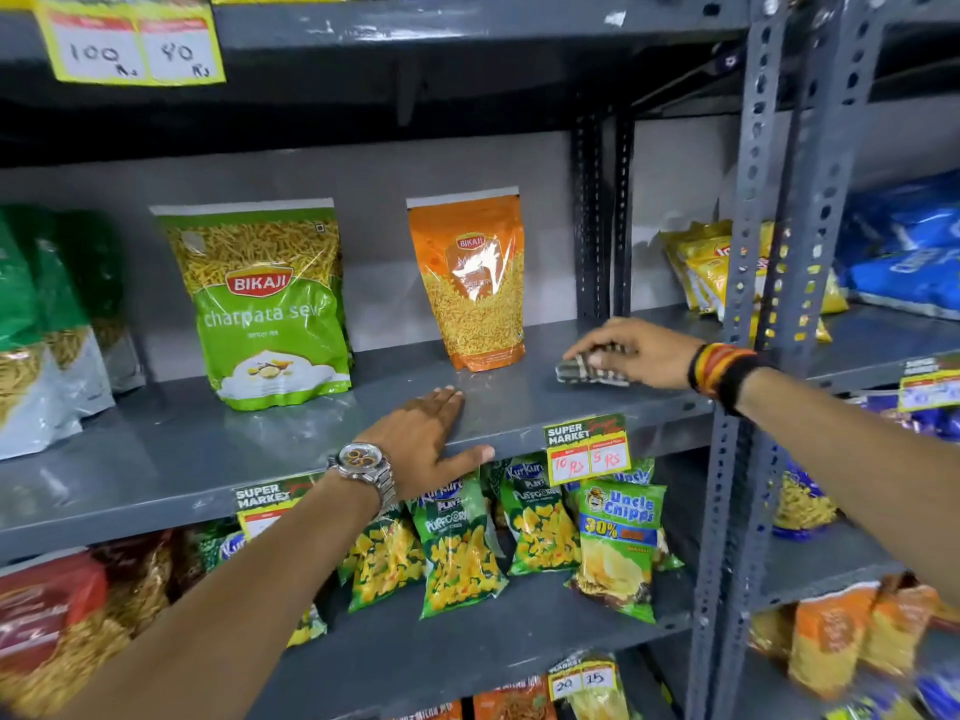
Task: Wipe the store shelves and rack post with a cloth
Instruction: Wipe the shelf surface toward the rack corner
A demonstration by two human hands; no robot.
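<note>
A grey metal shelf [171, 459] runs across the middle of the head view. My right hand [639, 353] presses a striped dark-and-light cloth [582, 374] flat on the shelf's right part, just right of an orange snack pouch [470, 283]. My left hand [423, 441], with a metal watch on the wrist, lies palm down on the shelf's front edge, fingers spread and thumb over the lip. The perforated grey rack post [748, 304] stands upright just right of my right wrist.
A green Bikaji pouch [265, 304] and more green bags [47, 324] stand on the same shelf. Price tags [587, 449] hang off its lip. Chips bags [615, 543] fill the shelf below. Yellow and blue packets [893, 252] lie on the neighbouring rack.
</note>
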